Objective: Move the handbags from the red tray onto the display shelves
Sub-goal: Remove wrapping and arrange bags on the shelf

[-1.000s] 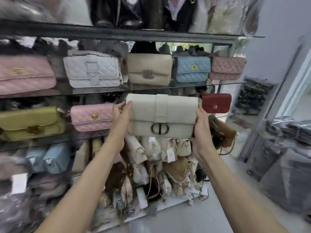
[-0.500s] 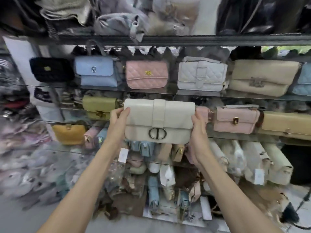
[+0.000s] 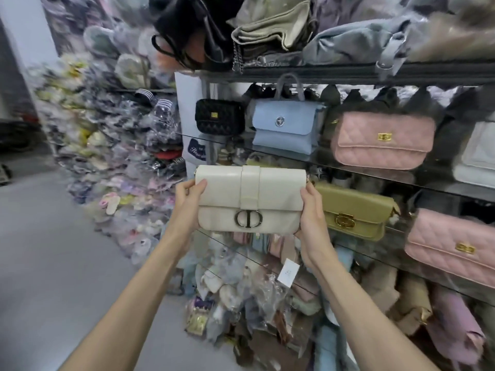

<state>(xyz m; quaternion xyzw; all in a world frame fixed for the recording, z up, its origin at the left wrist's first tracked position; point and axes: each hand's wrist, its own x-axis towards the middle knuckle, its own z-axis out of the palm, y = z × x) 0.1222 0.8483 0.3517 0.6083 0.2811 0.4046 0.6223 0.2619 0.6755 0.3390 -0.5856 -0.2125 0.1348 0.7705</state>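
Left hand (image 3: 188, 202): grips the left end of the cream handbag (image 3: 249, 194), thumb laid on its front near the top corner, fingers curled out of sight behind it
Right hand (image 3: 312, 212): grips the right end of the cream handbag, thumb along its front edge, fingers hidden behind it
Cream handbag: held upright and level in the air between both hands, front flap toward the camera, resting on no shelf
Clasp (image 3: 248, 218): round dark metal, low on the front of the cream handbag, at the foot of a wide centre strap
Paper tag (image 3: 288, 272): white, below the right end of the cream handbag
Loose pile (image 3: 241, 303): small wrapped bags heaped below the cream handbag
Olive bag (image 3: 356, 210): just right of the cream handbag, partly behind the right hand, gold clasp, standing on the lower glass shelf (image 3: 393, 234)
Lower pink bag (image 3: 452, 247): quilted, farther right of the cream handbag, on the same shelf
Upper glass shelf (image 3: 375, 174): above and behind the cream handbag
Black quilted bag (image 3: 219, 117): above the cream handbag's left end
Light blue bag (image 3: 285, 129): straight above the cream handbag
Upper pink bag (image 3: 383, 140): above and right of the cream handbag
Top shelf (image 3: 348, 73): dark, high above the cream handbag, stuffed with black, khaki and grey bags
Wrapped heap (image 3: 107, 156): left of and beyond the cream handbag, blurred plastic-packed goods
Floor (image 3: 53, 263): grey, left of and below the cream handbag
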